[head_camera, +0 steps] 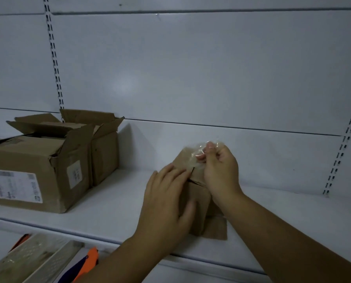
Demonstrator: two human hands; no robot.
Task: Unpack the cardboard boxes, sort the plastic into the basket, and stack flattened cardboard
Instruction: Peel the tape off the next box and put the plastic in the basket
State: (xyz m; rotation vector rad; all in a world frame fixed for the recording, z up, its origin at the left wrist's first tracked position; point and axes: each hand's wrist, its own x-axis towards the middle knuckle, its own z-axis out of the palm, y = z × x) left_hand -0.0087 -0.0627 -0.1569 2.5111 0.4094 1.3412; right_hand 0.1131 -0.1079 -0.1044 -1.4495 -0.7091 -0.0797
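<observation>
Plastic [200,155] is pinched in the right hand [221,170], just above the small box [197,198]; the left hand [166,201] lies flat on it.

A white metal shelf [113,201] runs across the view, its rounded front lip nearest the camera. Behind it stands a white back panel [191,68], crossed by dark horizontal seams. A slotted upright [54,58] runs down the panel on the left, and another slotted upright [342,152] on the right. Below the shelf's lip lies an orange and dark blue object [88,262], too cropped to identify.
</observation>
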